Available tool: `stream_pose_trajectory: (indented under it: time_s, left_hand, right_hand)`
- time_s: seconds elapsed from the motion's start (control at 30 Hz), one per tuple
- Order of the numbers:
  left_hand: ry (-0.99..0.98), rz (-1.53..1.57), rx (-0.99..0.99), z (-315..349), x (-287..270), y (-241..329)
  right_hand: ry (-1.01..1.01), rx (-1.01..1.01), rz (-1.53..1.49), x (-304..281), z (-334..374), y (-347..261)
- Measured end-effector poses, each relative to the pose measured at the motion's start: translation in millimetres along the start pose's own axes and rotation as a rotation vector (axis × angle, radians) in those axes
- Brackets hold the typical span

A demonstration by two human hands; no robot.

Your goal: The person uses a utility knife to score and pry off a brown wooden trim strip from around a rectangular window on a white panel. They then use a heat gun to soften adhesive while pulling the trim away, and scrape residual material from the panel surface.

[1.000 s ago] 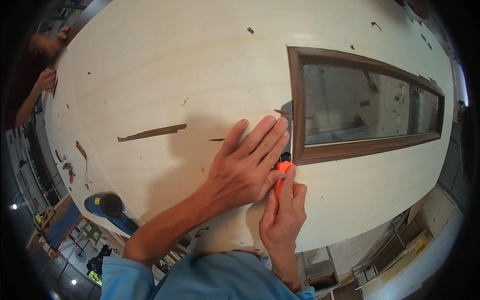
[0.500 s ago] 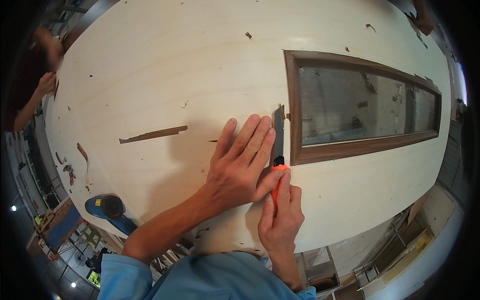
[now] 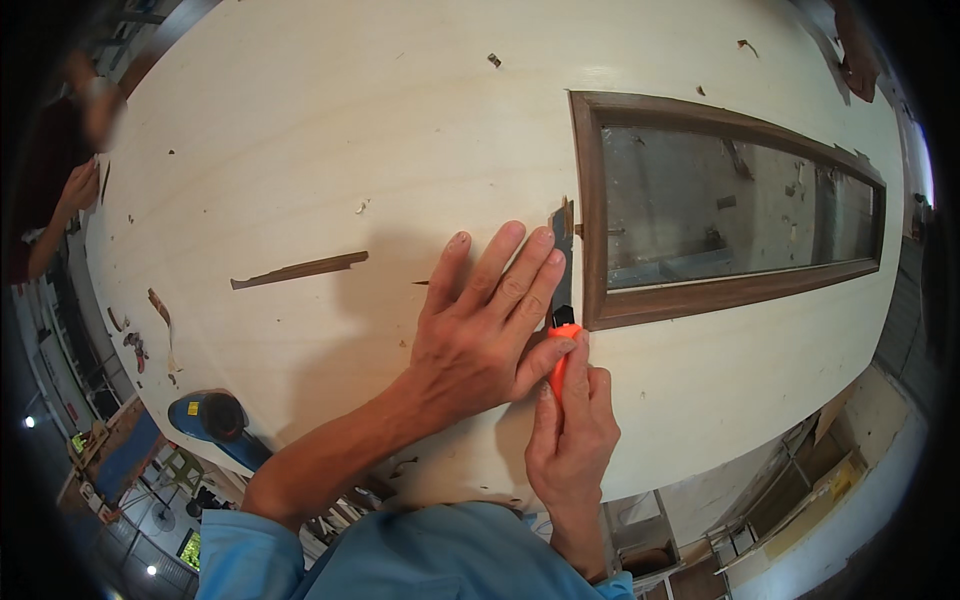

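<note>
Fingers (image 3: pixel 574 374) of the right hand (image 3: pixel 570 440) are gripping an orange-handled tool (image 3: pixel 566 332), curling snugly around it, its black end (image 3: pixel 564 316) pointing toward 12 o'clock, where a grey strip (image 3: pixel 565 280) is extending beyond it. At the tool's 9 o'clock, the left hand (image 3: pixel 478 340) is lying flat on the pale panel (image 3: pixel 440 130), fingers loosely spread, gripping nothing; a brown-framed window (image 3: pixel 735 207) is sitting at the tool's 2 o'clock

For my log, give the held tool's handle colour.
The handle is orange-red, in the head view.
</note>
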State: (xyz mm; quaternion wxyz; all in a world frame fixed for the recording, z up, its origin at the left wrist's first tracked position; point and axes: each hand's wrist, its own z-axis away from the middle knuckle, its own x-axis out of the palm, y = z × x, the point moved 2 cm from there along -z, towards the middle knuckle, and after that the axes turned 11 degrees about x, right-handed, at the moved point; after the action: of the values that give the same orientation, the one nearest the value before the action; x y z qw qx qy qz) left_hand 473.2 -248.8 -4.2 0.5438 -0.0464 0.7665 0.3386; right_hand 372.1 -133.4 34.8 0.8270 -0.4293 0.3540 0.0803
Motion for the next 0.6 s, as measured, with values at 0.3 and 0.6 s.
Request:
stream_pose_trajectory:
  time_s: [0.3, 0.6]
  left_hand:
    - [-0.034, -0.067, 0.002, -1.7, 0.3, 0.4]
    - [-0.042, -0.074, -0.016, -5.8, 0.1, 0.6]
  right_hand:
    - [-0.005, 0.027, 0.019, 2.2, 0.2, -3.0]
    - [0.023, -0.010, -0.019, 2.8, -4.8, -4.3]
